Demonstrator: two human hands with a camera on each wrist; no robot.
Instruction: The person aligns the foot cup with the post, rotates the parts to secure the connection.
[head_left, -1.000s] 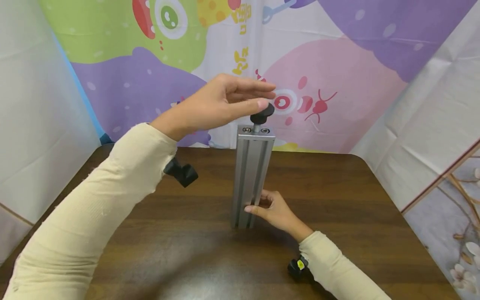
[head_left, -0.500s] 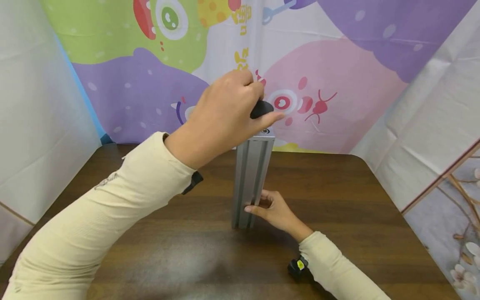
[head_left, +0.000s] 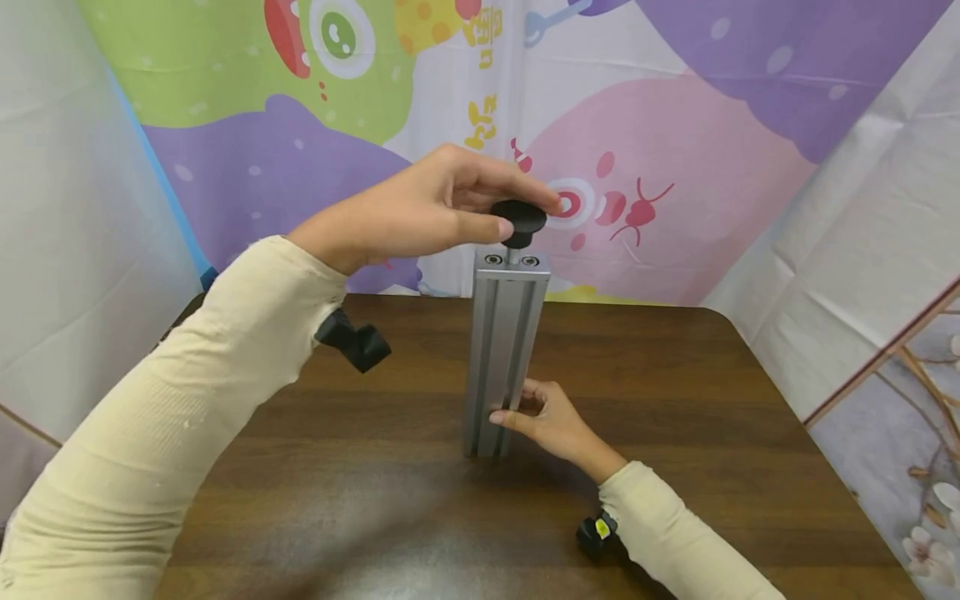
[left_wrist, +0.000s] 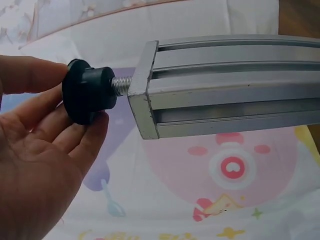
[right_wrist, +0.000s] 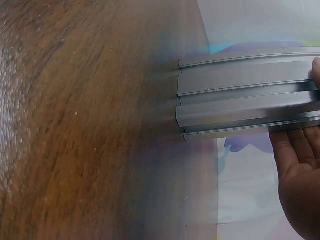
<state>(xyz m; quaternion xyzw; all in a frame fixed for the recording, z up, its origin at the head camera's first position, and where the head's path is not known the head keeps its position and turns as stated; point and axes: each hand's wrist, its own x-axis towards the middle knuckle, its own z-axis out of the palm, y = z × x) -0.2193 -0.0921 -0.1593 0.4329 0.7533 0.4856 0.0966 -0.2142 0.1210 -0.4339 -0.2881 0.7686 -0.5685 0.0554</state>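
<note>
A slotted aluminium profile (head_left: 502,358) stands upright on the wooden table. Out of the end plate (head_left: 512,271) on its top rises a threaded stud (left_wrist: 121,86), which carries a black levelling foot (head_left: 520,222) with a round flat pad. My left hand (head_left: 427,208) holds this foot between thumb and fingers; in the left wrist view the thumb lies at the pad's edge and the fingers curl round its other side. Lower down, my right hand (head_left: 553,425) grips the profile from the right side, thumb on the near face. In the right wrist view its fingers (right_wrist: 295,150) pass behind the profile.
The dark wooden table (head_left: 360,500) spreads around the profile. Behind it hangs a cloth (head_left: 645,167) printed with cartoon monsters, and white panels (head_left: 60,208) flank both sides. A black wrist mount (head_left: 356,342) juts out below the left sleeve.
My left hand twists forward over the foot, palm down, then swings back to hold it at the rim. The foot tilts a little in view. The right hand and the profile stay put.
</note>
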